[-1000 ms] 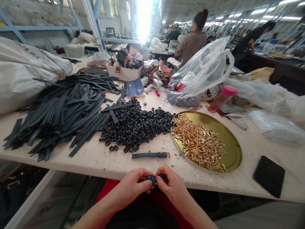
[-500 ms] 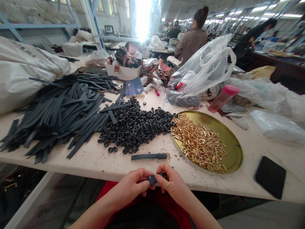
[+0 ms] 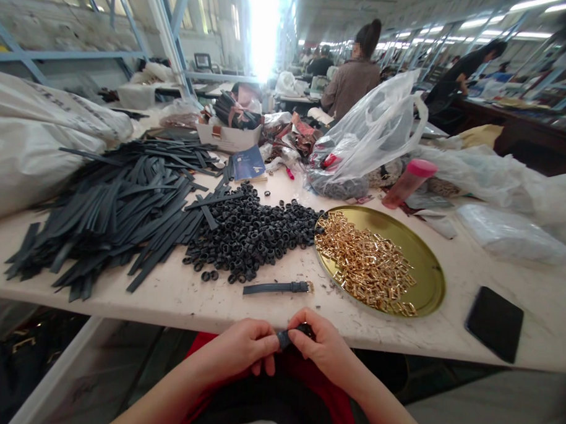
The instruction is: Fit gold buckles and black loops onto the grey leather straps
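Observation:
Both my hands meet over the table's front edge, pinching one short dark strap (image 3: 284, 339) between them. My left hand (image 3: 248, 345) grips its left part between thumb and fingers. My right hand (image 3: 319, 343) closes around the other end, where a glint of gold, seemingly a buckle, shows among the fingers. Most of the strap is covered by my fingers. Just beyond lies a dark strap with a gold buckle (image 3: 278, 288), flat on the table. Behind it spreads a heap of small black loops (image 3: 258, 236). A round gold tray (image 3: 432, 276) holds many gold buckles (image 3: 367, 261).
Long dark strips (image 3: 120, 212) are piled at the left beside a white sack (image 3: 39, 148). A black phone (image 3: 495, 323) lies at the right. Farther back are a blue booklet (image 3: 248, 162), a pink-lidded container (image 3: 410, 182) and a clear plastic bag (image 3: 374, 128). People work in the background.
My left fingers have shifted on the strap, and less of it shows between my hands. My right hand keeps its pinch. The view has turned slightly.

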`<control>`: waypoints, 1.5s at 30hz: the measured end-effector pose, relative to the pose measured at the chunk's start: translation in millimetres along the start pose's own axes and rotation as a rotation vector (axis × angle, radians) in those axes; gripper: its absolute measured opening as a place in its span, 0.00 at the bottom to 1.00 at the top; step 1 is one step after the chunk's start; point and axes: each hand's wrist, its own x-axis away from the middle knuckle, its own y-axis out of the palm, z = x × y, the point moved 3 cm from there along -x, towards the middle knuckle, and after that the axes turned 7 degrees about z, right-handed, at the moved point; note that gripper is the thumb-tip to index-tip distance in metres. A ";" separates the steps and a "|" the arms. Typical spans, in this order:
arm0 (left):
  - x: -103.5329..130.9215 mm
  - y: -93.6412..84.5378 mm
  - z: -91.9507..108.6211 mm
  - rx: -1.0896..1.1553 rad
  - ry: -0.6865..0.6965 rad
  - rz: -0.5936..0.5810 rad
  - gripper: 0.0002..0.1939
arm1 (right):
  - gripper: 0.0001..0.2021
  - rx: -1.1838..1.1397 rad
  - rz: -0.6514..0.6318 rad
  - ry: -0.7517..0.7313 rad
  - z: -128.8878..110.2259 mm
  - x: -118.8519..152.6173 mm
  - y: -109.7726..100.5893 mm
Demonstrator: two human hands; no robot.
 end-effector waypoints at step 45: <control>17.5 -234.6 -25.5 -0.998 -0.105 1.183 0.11 | 0.20 0.926 0.624 -0.746 25.7 -51.6 -8.8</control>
